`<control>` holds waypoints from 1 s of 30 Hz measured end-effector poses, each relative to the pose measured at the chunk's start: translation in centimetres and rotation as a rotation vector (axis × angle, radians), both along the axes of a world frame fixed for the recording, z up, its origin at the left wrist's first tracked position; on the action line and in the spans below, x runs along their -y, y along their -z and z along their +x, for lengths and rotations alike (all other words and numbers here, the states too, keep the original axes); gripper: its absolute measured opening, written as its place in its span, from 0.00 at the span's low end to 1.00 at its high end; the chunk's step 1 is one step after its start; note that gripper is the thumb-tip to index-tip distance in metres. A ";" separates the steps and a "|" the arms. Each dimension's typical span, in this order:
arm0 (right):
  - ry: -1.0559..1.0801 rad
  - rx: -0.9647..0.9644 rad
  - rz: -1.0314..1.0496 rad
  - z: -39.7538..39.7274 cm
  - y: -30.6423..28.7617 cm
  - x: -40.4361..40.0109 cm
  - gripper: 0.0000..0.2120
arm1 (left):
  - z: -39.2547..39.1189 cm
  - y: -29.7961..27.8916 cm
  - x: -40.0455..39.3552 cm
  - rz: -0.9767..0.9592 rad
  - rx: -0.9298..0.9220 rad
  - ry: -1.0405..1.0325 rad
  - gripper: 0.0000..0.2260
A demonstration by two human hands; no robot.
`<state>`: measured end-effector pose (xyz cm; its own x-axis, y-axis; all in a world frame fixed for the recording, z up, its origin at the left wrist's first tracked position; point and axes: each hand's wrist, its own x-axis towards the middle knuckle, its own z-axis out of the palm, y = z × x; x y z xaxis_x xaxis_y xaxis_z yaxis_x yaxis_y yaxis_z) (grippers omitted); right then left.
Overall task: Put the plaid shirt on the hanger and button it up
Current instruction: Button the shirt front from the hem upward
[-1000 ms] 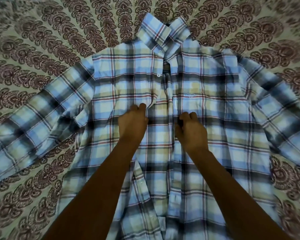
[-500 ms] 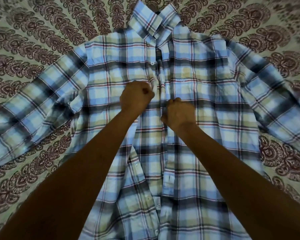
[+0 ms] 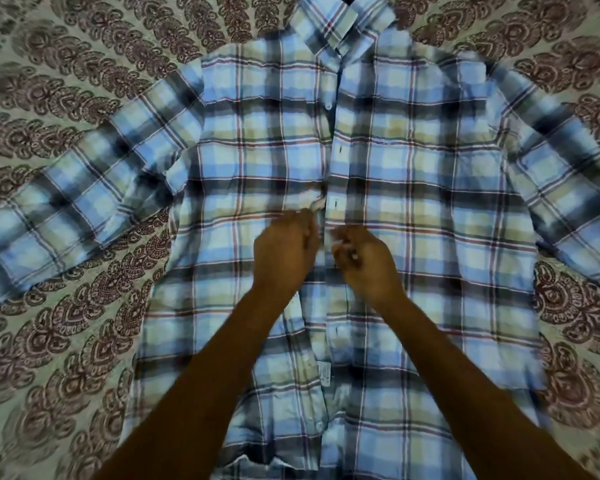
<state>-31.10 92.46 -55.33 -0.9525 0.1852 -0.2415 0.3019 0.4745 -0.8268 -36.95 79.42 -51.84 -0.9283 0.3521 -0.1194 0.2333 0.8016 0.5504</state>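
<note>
Patterned bedspread [image 3: 66,341] w/ maroon paisley rings on pale cloth fills the bkgd, seen from above. On it lies the plaid shirt [image 3: 430,237], front up, blue/cream/black checks w/ thin red lines, collar [image 3: 340,26] at top edge, sleeves spread out to both sides. Shirt front is closed near the collar, one white button [image 3: 328,106] showing on the placket there; lower down the two front edges gap apart and a white care label [image 3: 324,374] shows inside.

Two bare forearms reach in from the bottom. Left hand [image 3: 284,254] sits mid-chest just left of the placket, fingers curled tight, pinching a bunched bit of the left front edge that pokes up above the knuckles. Right hand [image 3: 368,261] is just right of the placket, level w/ the left, fingers curled and gripping the right front edge w/ the buttonholes. Hands are near each other, not touching; a narrow strip of shirt runs between them. Fingertips are blurred, so exact grip on a button can't be told.
</note>
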 end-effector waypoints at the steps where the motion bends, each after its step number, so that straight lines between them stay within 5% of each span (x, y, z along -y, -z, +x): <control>1: -0.005 -0.036 0.072 1.6 0.5 0.6 0.11 | 1.7 0.3 0.7 0.004 0.071 0.030 0.10; 6: -0.083 0.081 0.397 8.2 1.3 3.6 0.15 | 5.3 2.2 3.7 -0.235 0.162 -0.187 0.11; 10: -0.091 0.124 0.596 8.9 0.7 5.0 0.16 | 5.4 2.3 3.1 -0.427 0.157 -0.110 0.18; 14: -0.031 0.124 0.451 7.6 -0.9 4.5 0.07 | 5.1 0.9 2.0 -0.109 0.155 -0.023 0.08; 16: -0.058 0.026 0.397 8.0 -1.7 4.1 0.10 | 6.0 0.2 1.9 -0.016 0.191 0.101 0.10; 19: -0.149 0.118 0.391 9.9 -2.1 4.2 0.15 | 7.7 0.0 2.5 -0.217 0.369 0.221 0.13; 26: -0.064 0.288 0.518 18.1 -1.2 9.2 0.27 | 16.3 0.2 6.9 -0.131 0.387 0.067 0.25; 30: 0.133 0.376 0.425 21.4 -1.4 11.6 0.19 | 21.3 1.0 8.0 -0.265 0.372 0.005 0.30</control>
<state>-9.72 80.84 -53.89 -0.7775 0.4522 -0.4371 0.6178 0.6791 -0.3965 -15.62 71.42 -52.81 -0.8038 0.2686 -0.5308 0.0623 0.9254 0.3739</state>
